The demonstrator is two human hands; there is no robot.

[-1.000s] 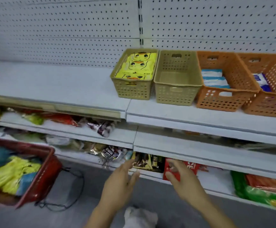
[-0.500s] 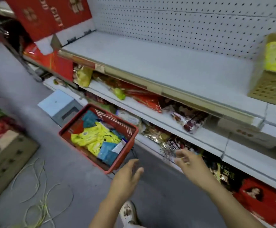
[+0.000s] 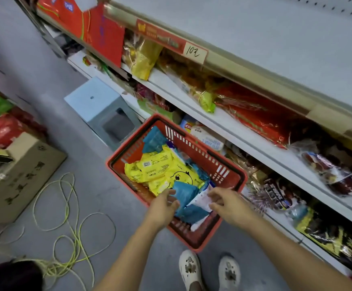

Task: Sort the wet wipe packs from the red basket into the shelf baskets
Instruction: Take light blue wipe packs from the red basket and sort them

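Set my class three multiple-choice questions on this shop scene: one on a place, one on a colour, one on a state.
1. Where does the red basket stand?
A. On the floor beside the shelves
B. Hanging from a wall hook
C. On a chair

2. What colour are the packs with the cartoon face?
A. Purple
B. Yellow
C. Black

3. How does the basket sit?
A. Upside down
B. On its side, empty
C. Upright, holding packs

Answers:
1 A: grey floor shows at its left and the shelves rise at its right.
2 B: the face is printed on yellow wrappers.
3 C: its rim faces up, with yellow and blue packs inside.
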